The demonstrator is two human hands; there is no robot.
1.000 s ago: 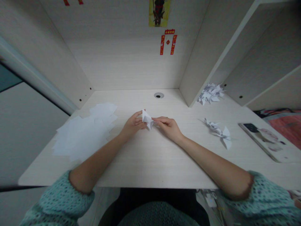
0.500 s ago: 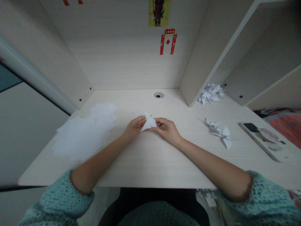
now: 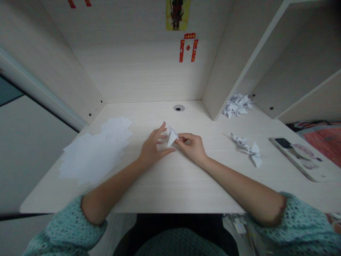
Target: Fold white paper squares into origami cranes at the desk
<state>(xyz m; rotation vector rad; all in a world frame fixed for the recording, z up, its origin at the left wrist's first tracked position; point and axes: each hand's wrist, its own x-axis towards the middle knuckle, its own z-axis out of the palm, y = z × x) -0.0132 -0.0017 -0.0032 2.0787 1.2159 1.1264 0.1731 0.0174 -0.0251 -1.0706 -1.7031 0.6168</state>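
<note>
A small folded piece of white paper (image 3: 172, 136) stands between my two hands over the middle of the pale wooden desk (image 3: 170, 185). My right hand (image 3: 192, 146) pinches its lower right edge with fingers closed. My left hand (image 3: 153, 147) sits just left of the paper with its fingers spread apart, fingertips near the paper; whether they touch it I cannot tell.
A loose spread of white paper sheets (image 3: 93, 153) lies at the left. Folded paper figures (image 3: 246, 147) lie at the right, and a heap of them (image 3: 237, 105) sits in the shelf nook. A phone (image 3: 299, 156) lies far right. A cable hole (image 3: 179, 107) is at the back.
My left hand has let go of the paper and opened its fingers. The folded paper now stands narrower and more upright in my right hand's pinch.
</note>
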